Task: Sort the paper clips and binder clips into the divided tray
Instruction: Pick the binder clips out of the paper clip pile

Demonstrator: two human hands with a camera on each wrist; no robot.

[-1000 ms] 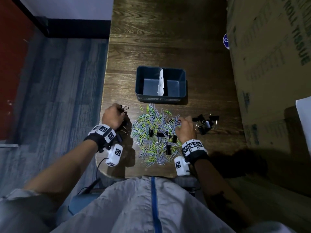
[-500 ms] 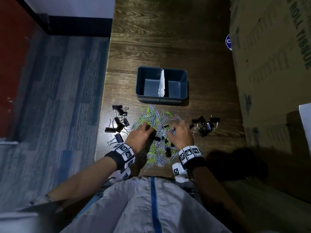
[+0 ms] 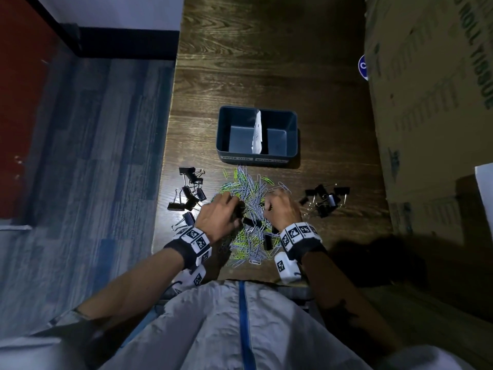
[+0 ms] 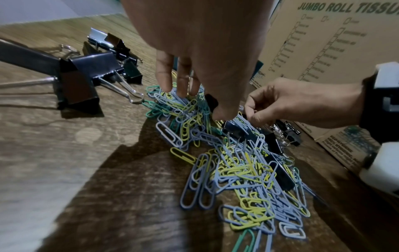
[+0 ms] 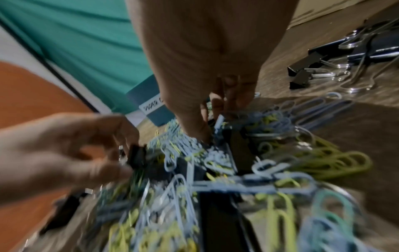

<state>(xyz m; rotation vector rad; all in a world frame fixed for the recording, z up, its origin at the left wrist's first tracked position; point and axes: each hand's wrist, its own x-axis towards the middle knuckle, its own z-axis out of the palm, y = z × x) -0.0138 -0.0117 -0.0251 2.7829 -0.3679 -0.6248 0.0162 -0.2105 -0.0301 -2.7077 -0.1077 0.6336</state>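
A heap of blue, yellow and green paper clips (image 3: 246, 188) with black binder clips mixed in lies in front of the dark divided tray (image 3: 240, 154), whose white divider (image 3: 257, 132) splits it in two. My left hand (image 3: 236, 209) is over the heap's left part and pinches a black binder clip (image 5: 136, 155) between thumb and fingers. My right hand (image 3: 268, 202) reaches into the heap's right part with fingers curled, pinching a black binder clip (image 5: 213, 122). Loose binder clips lie in a left group (image 3: 189, 194) and a right group (image 3: 324, 200).
Tall cardboard boxes (image 3: 426, 129) wall off the table's right side. The table's left edge (image 3: 170, 161) runs just left of the left binder clip group, with floor below. The near edge is at my torso. Bare wood (image 3: 266, 62) stretches beyond the tray.
My left hand left the left binder clip group and came right into the paper clip heap. My right hand shifted slightly left into the heap. Both now pinch clips.
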